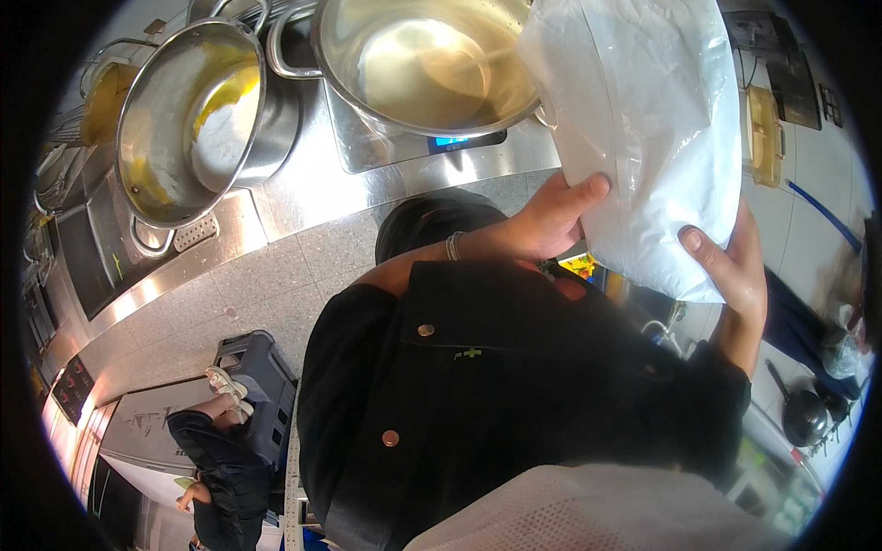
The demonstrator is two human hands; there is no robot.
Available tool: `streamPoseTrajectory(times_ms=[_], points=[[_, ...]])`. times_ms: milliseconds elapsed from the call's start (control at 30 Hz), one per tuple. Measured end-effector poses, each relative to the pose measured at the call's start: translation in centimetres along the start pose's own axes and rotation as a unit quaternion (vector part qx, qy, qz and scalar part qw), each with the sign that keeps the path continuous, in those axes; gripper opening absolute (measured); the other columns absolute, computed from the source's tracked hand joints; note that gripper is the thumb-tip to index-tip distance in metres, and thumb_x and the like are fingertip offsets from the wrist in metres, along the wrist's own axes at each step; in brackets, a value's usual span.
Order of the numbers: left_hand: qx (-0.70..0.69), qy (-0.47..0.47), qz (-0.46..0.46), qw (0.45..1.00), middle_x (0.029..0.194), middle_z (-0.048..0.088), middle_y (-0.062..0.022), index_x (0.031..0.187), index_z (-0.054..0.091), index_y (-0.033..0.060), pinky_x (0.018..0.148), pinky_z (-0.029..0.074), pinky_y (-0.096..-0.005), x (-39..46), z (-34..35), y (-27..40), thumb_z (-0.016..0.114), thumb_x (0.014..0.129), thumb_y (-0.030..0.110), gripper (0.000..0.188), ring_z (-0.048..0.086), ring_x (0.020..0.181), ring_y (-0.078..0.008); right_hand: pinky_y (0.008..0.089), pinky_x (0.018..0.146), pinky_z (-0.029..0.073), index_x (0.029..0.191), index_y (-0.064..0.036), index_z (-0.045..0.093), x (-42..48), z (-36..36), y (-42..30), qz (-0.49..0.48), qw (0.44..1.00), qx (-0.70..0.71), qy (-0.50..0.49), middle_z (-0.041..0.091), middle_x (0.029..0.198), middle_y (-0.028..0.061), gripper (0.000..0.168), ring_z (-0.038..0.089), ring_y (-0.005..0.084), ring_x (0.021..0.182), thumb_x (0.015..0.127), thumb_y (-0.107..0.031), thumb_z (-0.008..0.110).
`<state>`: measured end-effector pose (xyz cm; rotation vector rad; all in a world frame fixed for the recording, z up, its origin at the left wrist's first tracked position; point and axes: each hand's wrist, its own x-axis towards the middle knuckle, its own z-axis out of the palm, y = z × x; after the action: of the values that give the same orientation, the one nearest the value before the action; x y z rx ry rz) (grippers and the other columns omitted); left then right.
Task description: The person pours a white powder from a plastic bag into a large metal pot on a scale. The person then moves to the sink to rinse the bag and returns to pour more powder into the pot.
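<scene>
A large white plastic bag [648, 138] is held in both my hands at the right edge of a wide steel pot, overlapping its rim. My left hand [561, 213], with bracelets at the wrist, grips the bag's lower left side, thumb on top. On its lower right side, my right hand [730, 262] holds the bag, thumb pressed on the plastic. The bag's upper end runs out of view and its contents are hidden. The wide steel pot [344, 89] stands on a flat scale [365, 155] with a lit blue display. Its inside looks pale yellowish.
Left of it, a deep steel pot [258, 148] with yellow residue and white matter stands tilted on the steel counter [310, 200]. A whisk [65, 127] lies farther left. Another person [227, 468] is at the lower left, near a grey plastic step [265, 392]. Pans [805, 420] hang at right.
</scene>
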<state>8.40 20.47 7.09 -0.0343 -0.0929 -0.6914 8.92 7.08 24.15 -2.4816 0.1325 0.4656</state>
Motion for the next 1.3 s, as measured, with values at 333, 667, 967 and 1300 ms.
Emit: streamPoseTrajectory(times_ms=[333, 667, 967, 1300], points=[[-0.007, 0.008, -0.005, 1.000, 0.115, 0.046, -0.0066, 0.123, 0.031, 0.0057, 0.089, 0.037, -0.0372, 0.0, 0.1, 0.1, 0.063, 0.074, 0.042, 0.069, 0.044, 0.107, -0.0197, 0.0326, 0.069, 0.047, 0.111, 0.004, 0.044, 0.3, -0.1, -0.6, 0.011, 1.000, -0.007, -0.002, 0.057, 0.089, 0.0203, 0.077, 0.058, 0.0286, 0.079, 0.063, -0.051, 0.066], [0.040, -0.016, -0.009, 0.999, 0.120, 0.042, -0.0075, 0.126, 0.027, 0.0080, 0.092, 0.035, -0.0393, 0.2, -0.1, 0.3, 0.059, 0.074, 0.050, 0.075, 0.041, 0.111, -0.0207, 0.0304, 0.067, 0.047, 0.106, 0.006, 0.048, 1.3, -1.1, -2.0, 0.007, 0.998, -0.025, -0.060, 0.059, 0.084, 0.0199, 0.072, 0.060, 0.0264, 0.075, 0.065, -0.051, 0.065], [-0.023, -0.020, 0.009, 0.999, 0.122, 0.041, -0.0077, 0.127, 0.026, 0.0077, 0.093, 0.034, -0.0396, 0.5, -0.7, -0.1, 0.054, 0.077, 0.049, 0.071, 0.039, 0.113, -0.0207, 0.0291, 0.064, 0.048, 0.103, 0.008, 0.050, 2.2, -0.5, -2.0, -0.026, 0.998, -0.043, -0.038, 0.060, 0.081, 0.0194, 0.073, 0.061, 0.0265, 0.069, 0.065, -0.052, 0.066], [-0.016, -0.022, 0.016, 1.000, 0.122, 0.041, -0.0076, 0.127, 0.026, 0.0086, 0.093, 0.034, -0.0388, 0.3, -0.4, 0.4, 0.055, 0.077, 0.049, 0.071, 0.041, 0.112, -0.0206, 0.0301, 0.064, 0.048, 0.102, 0.009, 0.050, 2.5, -0.8, -2.2, -0.019, 0.997, -0.054, -0.051, 0.060, 0.080, 0.0209, 0.074, 0.061, 0.0273, 0.068, 0.065, -0.053, 0.065]])
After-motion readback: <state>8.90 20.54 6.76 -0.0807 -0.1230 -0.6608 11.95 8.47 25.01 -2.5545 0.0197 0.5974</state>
